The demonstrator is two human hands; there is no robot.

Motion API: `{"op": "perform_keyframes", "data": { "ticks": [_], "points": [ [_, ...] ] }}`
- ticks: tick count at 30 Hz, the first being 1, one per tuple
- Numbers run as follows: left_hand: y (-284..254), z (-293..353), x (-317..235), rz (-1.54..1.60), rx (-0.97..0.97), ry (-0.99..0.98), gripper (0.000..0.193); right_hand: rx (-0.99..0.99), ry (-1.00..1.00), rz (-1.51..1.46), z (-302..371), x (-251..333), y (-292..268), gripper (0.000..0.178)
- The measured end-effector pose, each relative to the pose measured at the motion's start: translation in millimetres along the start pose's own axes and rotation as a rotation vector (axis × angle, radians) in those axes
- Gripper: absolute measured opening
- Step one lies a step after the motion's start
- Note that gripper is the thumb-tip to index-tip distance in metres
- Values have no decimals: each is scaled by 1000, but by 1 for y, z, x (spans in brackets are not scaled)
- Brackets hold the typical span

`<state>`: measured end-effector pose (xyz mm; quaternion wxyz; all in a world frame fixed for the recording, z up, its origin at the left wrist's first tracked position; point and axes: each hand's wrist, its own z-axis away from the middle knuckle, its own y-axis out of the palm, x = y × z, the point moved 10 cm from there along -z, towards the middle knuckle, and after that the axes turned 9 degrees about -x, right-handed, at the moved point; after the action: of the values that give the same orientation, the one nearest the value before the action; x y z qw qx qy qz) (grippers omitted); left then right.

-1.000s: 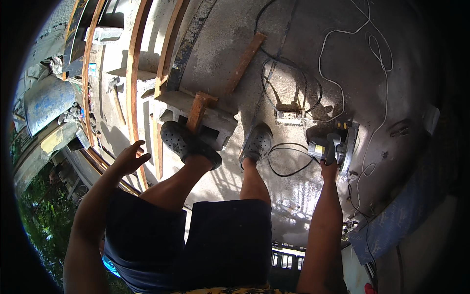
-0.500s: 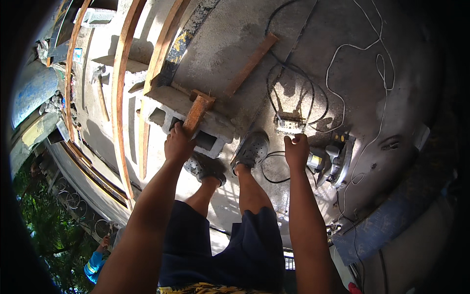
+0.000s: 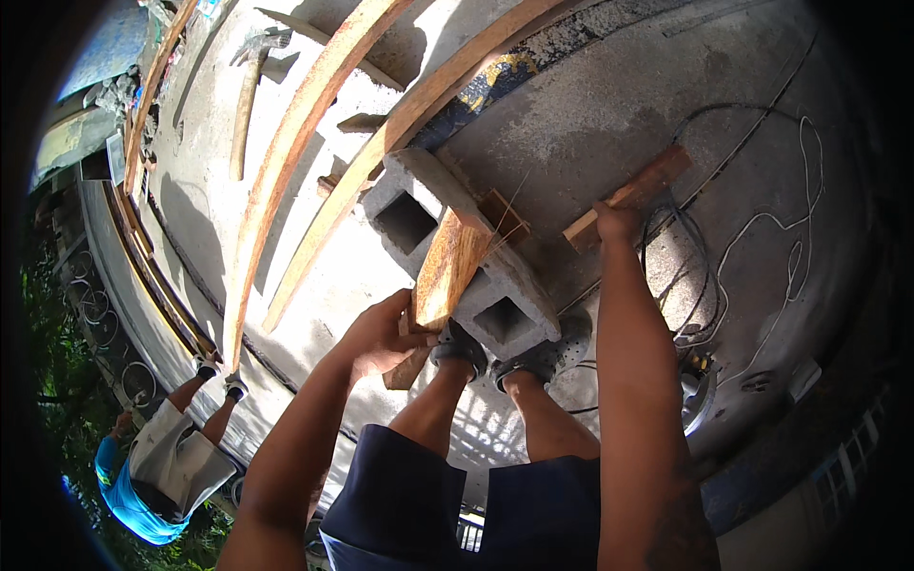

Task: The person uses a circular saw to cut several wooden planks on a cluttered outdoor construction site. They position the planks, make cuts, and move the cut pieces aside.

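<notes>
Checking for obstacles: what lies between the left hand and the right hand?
Past the left hand and its wood come the block, floor, then the board in the right hand; the head view shows this.

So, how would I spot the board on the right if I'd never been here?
Find the grey hollow concrete block near the centre. Just right of it, against darker floor, is a short brown board with the person's right grip on it. Unlike the chunky timber lying across the block, it sits entirely clear of it.
</notes>
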<state>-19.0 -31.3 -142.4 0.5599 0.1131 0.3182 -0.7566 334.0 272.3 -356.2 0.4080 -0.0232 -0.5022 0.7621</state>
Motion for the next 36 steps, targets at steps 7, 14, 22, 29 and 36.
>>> {"op": "perform_keyframes", "data": {
  "ticks": [7,14,22,29,36],
  "points": [
    [-70,168,135,668,-115,-319,68,585,-212,198,206,-5,-114,51],
    [-69,425,176,152,-292,-552,88,723,-554,685,269,-39,-336,79],
    [208,799,249,399,-198,-1032,76,925,-592,1018,276,-60,-401,62],
    [289,868,271,825,-353,-1069,64,827,-516,1071,291,-15,-384,62],
    [237,905,346,933,-467,-910,73,824,-856,998,602,76,-328,71]
  ]
}}
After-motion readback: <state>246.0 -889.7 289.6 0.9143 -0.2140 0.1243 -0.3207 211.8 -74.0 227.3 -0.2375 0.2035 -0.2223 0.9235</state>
